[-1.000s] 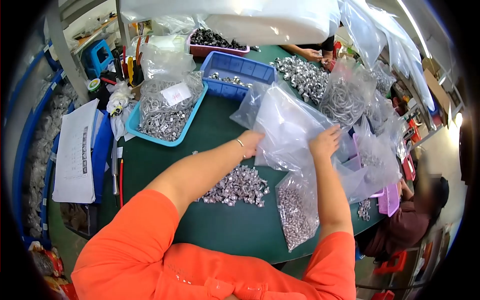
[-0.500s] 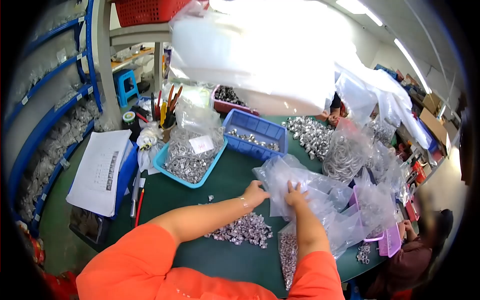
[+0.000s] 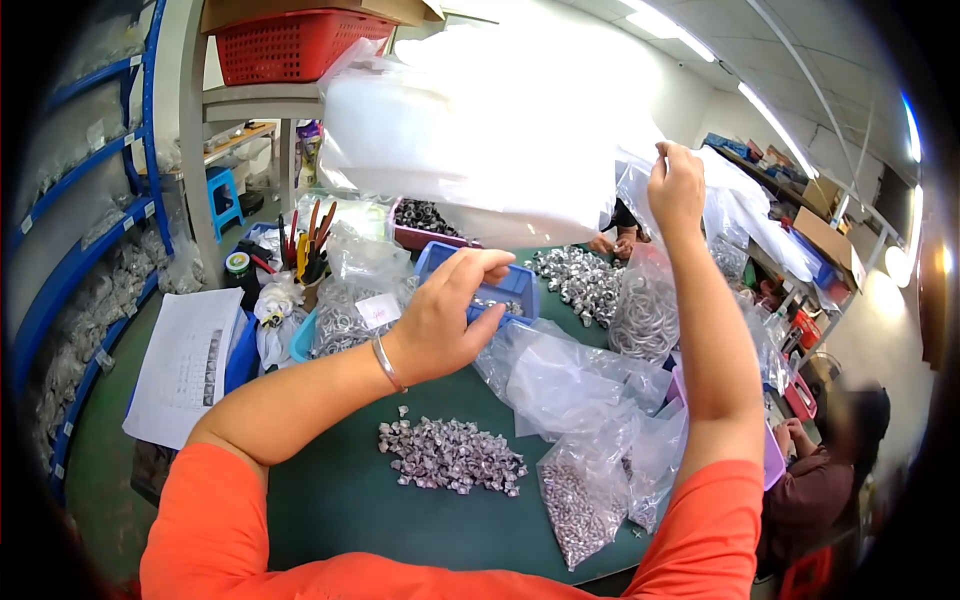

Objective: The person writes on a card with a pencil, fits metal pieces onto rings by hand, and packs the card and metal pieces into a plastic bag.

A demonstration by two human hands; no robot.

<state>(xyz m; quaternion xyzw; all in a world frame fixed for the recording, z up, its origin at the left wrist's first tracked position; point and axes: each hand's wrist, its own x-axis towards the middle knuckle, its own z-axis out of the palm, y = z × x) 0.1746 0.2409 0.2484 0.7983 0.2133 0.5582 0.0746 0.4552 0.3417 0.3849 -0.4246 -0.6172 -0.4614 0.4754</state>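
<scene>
My left hand [image 3: 452, 312] is raised over the table with fingers apart and nothing in it, in front of the blue bin [image 3: 520, 287]. My right hand [image 3: 677, 185] is lifted high at the edge of the hanging plastic sheets [image 3: 470, 130], its fingers pinched together; what they hold is too small to make out. Empty-looking clear bags [image 3: 560, 385] lie on the green table below. Nearer me are a pile of small metal parts [image 3: 450, 456] and a clear bag of small parts [image 3: 578, 510].
A blue tray [image 3: 302, 338] holds bagged parts at the left, beside papers [image 3: 185, 365] and pliers [image 3: 312, 245]. Behind lies another metal pile [image 3: 582, 285], near a person's hands [image 3: 615, 243]. Bagged rings [image 3: 645, 320] stand right; another person [image 3: 825, 480] sits beyond.
Both hands have risen off the clear bags, the right one far up to the hanging plastic, the left one up and open. The bags stay on the table. The view has shifted.
</scene>
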